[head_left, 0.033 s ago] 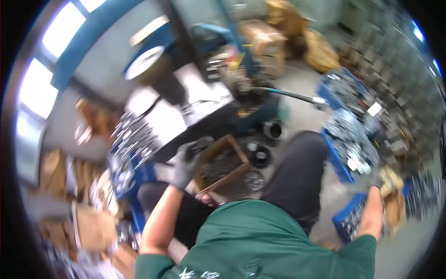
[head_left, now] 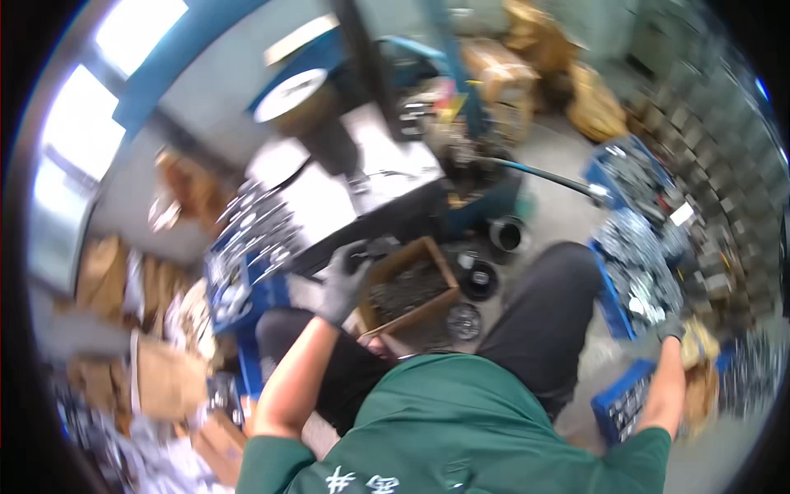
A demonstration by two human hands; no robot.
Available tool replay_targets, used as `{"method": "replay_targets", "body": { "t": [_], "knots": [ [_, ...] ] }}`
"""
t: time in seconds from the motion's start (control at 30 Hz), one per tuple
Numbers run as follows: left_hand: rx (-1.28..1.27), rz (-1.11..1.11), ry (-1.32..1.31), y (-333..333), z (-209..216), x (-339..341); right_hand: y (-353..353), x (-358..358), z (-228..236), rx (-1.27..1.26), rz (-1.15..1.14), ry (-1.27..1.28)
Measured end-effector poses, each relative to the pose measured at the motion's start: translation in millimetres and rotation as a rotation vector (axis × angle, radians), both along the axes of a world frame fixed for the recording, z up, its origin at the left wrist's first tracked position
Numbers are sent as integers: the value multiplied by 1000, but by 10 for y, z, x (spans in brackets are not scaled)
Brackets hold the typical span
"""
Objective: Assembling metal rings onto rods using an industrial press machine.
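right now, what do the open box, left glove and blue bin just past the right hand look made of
Open box: probably cardboard, matte brown with thin flat walls, though blur leaves wood possible. Left glove: seems fabric, dull grey, close-fitting; any coating unclear. Blue bin: likely plastic, smooth-looking, evenly coloured.

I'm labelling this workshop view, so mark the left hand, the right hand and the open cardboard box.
Left hand (head_left: pixel 340 288), head view: gloved part below the fingers.
Right hand (head_left: pixel 671 328), head view: gloved middle.
Open cardboard box (head_left: pixel 418 311), head view: near wall.
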State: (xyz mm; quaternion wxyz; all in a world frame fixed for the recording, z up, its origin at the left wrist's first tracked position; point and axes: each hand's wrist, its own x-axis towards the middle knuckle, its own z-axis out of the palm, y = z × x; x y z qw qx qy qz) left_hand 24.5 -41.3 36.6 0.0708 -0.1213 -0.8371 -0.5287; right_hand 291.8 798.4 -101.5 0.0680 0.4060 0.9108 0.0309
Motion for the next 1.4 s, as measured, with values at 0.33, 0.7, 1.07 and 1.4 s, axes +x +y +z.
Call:
{"method": "replay_targets", "body": {
  "t": [0.33, 0.7, 1.07, 1.4],
  "knots": [
    [1137, 682, -623, -710, 81, -48, -3141, -3426, 1859, -333, 1090, -76],
    [1415, 779, -392, -952, 192, -432, -4816, -3593, 1838, -723, 1512, -487],
    [1445, 931, -464, -988, 68, -712, -5617, -3894, 1903, -622, 1765, 310],
    [916, 209, -216, -120, 147, 12, -6271, -4382, 1838, -171, 1550, 514]
  ]
}}
